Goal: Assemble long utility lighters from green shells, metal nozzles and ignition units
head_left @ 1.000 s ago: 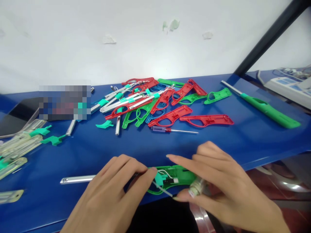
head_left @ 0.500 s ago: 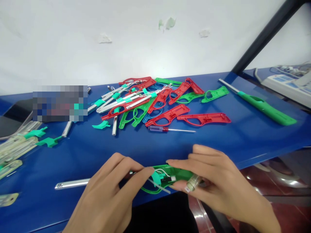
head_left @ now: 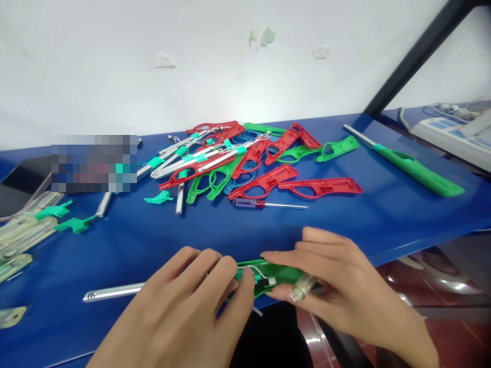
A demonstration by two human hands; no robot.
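An open green lighter handle shell (head_left: 286, 275) lies at the table's front edge between my hands, with white wires (head_left: 253, 269) and a small black part inside. From its left end a silver metal tube (head_left: 113, 292) sticks out past my left hand. The fingers of my left hand (head_left: 192, 301) are closed over the teal trigger (head_left: 241, 275), mostly hiding it; a thin pale tube (head_left: 258, 311) pokes out below. My right hand (head_left: 341, 286) pinches the shell between thumb and forefinger, and a clear fuel tank (head_left: 305, 286) is tucked in the same hand.
Behind are red handle shells (head_left: 264, 182), green shells and silver tubes in a pile, with a screwdriver (head_left: 268, 204) in front. A whole green lighter (head_left: 418, 166) lies to the right. Clear fuel tanks (head_left: 34, 230) and teal triggers (head_left: 76, 224) are at the left.
My left fingers have shifted slightly right and curled down over the teal trigger, covering more of it and of the thin tube. My right hand is nearly still.
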